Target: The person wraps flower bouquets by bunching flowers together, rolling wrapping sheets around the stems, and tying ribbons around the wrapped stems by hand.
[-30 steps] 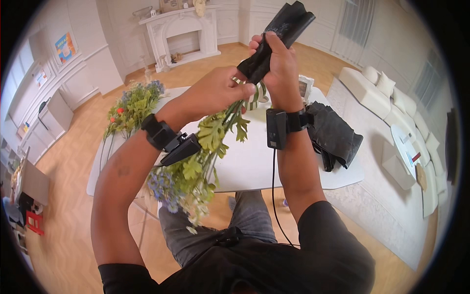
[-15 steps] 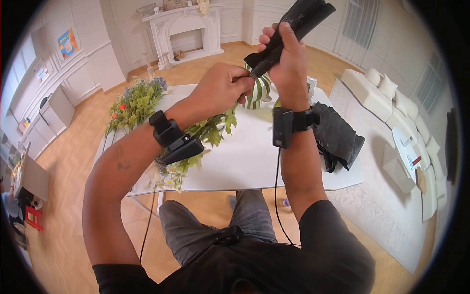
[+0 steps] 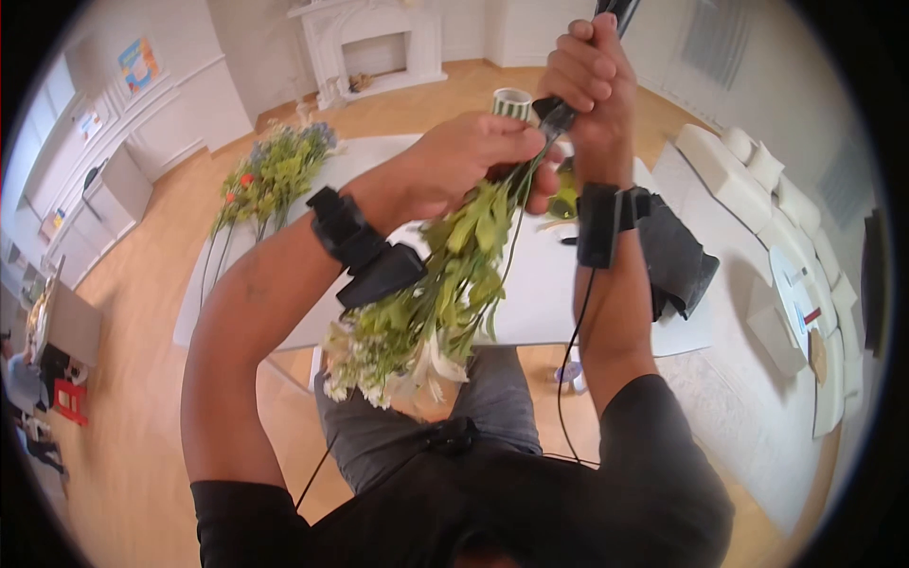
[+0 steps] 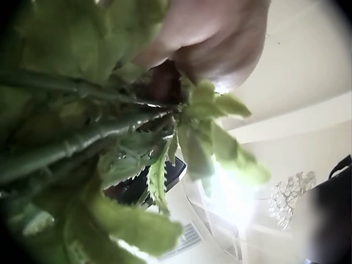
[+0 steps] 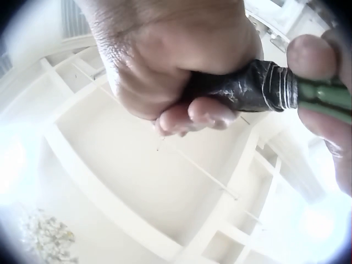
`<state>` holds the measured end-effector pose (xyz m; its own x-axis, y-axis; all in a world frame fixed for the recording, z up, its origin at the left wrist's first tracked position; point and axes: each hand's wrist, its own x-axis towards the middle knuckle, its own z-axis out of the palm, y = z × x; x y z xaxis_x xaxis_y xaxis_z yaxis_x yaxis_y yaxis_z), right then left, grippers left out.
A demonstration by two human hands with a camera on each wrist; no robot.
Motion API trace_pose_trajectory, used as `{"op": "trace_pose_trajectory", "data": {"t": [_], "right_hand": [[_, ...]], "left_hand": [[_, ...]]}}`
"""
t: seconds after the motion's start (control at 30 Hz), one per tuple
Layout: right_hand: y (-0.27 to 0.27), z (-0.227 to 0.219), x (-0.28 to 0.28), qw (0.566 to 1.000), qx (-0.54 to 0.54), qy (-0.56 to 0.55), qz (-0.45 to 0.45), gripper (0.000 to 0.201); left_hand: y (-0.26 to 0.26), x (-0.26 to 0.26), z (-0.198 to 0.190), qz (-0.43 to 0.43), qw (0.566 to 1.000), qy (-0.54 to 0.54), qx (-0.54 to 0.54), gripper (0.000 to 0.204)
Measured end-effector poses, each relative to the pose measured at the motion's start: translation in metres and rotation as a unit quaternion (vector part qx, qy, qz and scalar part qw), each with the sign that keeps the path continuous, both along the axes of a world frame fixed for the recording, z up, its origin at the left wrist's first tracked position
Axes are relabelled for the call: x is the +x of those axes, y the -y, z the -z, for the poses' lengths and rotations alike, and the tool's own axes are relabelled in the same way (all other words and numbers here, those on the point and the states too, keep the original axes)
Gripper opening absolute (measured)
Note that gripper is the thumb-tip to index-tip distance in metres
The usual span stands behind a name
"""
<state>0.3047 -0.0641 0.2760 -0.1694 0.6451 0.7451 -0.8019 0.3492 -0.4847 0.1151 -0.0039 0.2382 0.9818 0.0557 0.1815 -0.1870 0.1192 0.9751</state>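
A bouquet of artificial flowers (image 3: pixel 445 275) hangs heads down in front of me, its white blooms over my lap. My left hand (image 3: pixel 473 161) pinches its green stems (image 5: pixel 324 96) just below the black wrapping. The right hand (image 3: pixel 597 80), higher up, has its fingers curled round the black wrapping (image 5: pixel 242 91) that covers the stem ends. Several turns of a thin, shiny binding (image 5: pixel 281 88) circle the wrapping's edge where the green stems come out. Leaves (image 4: pixel 137 220) fill much of the left wrist view and hide most of the left fingers.
On the white table (image 3: pixel 540 317), a second bunch of flowers (image 3: pixel 279 175) lies at the left. Folded black sheets (image 3: pixel 677 256) lie at the right. A green-and-white striped vase (image 3: pixel 512 104) stands behind my left hand. A cable (image 3: pixel 578 331) hangs from the right wrist.
Both hands have moved up and right with the bouquet. The black wrapping now looks squeezed narrow in my right fist, and the flower heads have swung right, over my lap.
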Motion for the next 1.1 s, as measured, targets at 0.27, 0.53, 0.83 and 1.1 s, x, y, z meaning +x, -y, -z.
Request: {"op": "trace_pose_trajectory", "data": {"t": [0.27,0.53,0.83,1.1], "right_hand": [[-0.002,-0.010,0.054,0.953,-0.116,-0.067,0.270,0.025],[-0.025,0.024,0.057,0.988,-0.140,-0.031,0.058,0.031],[0.007,-0.014,0.089,0.989,-0.098,-0.089,0.066,0.027],[-0.027,0.040,0.051,0.963,-0.137,-0.206,0.104,0.019]], "left_hand": [[-0.030,-0.068,0.003,-0.165,0.906,0.008,0.391,0.059],[-0.049,-0.086,0.048,-0.111,0.965,-0.042,0.233,0.045],[-0.118,-0.154,0.072,-0.171,0.797,-0.201,0.543,0.041],[-0.140,-0.179,0.121,-0.270,0.840,0.016,0.470,0.029]]}}
